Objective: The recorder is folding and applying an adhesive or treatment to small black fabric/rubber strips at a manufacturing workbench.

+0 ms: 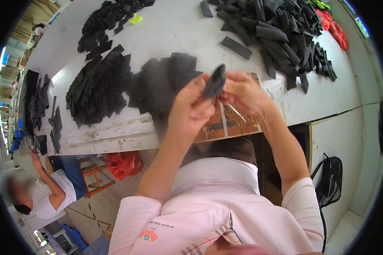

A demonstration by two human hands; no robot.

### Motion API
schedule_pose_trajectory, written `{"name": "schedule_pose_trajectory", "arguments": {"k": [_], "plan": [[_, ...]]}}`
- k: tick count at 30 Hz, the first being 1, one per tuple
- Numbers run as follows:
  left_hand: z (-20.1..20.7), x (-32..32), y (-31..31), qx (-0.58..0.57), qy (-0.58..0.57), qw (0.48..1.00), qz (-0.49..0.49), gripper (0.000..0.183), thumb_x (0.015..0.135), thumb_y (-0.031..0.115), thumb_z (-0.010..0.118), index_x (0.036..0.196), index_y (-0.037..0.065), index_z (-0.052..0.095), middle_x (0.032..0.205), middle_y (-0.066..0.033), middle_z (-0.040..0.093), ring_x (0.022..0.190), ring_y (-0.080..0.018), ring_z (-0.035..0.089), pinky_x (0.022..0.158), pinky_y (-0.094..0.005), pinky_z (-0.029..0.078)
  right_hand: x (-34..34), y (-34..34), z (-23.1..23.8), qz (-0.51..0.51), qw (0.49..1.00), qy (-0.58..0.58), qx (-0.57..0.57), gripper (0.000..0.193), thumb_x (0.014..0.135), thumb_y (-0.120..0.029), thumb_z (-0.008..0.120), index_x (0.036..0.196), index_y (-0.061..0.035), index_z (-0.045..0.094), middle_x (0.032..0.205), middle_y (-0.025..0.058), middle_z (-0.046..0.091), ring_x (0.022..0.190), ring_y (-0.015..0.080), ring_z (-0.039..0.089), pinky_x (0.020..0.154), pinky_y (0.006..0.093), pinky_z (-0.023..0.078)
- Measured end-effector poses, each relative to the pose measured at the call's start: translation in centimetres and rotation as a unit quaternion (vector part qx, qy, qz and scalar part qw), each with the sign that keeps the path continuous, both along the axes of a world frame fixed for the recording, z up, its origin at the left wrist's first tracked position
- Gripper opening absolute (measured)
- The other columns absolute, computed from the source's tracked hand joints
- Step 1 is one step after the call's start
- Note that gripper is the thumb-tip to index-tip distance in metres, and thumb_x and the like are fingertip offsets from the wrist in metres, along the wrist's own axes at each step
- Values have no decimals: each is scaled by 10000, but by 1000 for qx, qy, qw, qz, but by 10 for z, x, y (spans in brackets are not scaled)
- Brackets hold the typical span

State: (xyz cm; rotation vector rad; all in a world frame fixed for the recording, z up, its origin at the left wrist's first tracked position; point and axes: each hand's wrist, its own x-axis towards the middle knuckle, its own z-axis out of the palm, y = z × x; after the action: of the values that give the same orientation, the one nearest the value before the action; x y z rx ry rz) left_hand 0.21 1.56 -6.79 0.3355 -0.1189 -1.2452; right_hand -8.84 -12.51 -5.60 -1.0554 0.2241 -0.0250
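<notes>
Both my hands are raised over the table's front edge, with a small dark fabric piece [215,81] between them. It is folded or tube-like and slightly blurred. My left hand [192,102] is closed on its left side, while the fingertips of my right hand [242,91] pinch its right edge. A thin, shiny metal tool [237,113] shows just under my right hand; I cannot tell if the hand holds it or it lies on the brown board [215,125] below. Left of my hands lies a heap of dark cloth pieces [153,80].
More dark piles lie left [100,87] and far right [281,34] on the white table [174,34]. Red plastic bags are at the far right [337,35] and under the table [124,165]. Another person [55,191] sits at the left beside a wooden stool [95,174].
</notes>
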Motion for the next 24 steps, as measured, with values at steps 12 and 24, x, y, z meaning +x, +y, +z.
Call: {"name": "schedule_pose_trajectory", "arguments": {"k": [12,24], "plan": [[48,0,-9,60,-678,676,282,120,765,-21,580,884,-10,569,885,-71,591,761,-146,556,682,-241,447,-18,13,37,-230,892,-151,-358,296,817,-318,566,786,-24,552,632,15,475,611,108,463,513,236,361],[33,-8,-10,35,-421,883,206,111,796,-27,539,906,-22,551,912,-76,569,854,-110,521,766,-236,426,-18,12,10,-131,711,-123,-680,196,738,-191,614,671,-26,532,630,90,524,604,268,521,524,362,407]]}}
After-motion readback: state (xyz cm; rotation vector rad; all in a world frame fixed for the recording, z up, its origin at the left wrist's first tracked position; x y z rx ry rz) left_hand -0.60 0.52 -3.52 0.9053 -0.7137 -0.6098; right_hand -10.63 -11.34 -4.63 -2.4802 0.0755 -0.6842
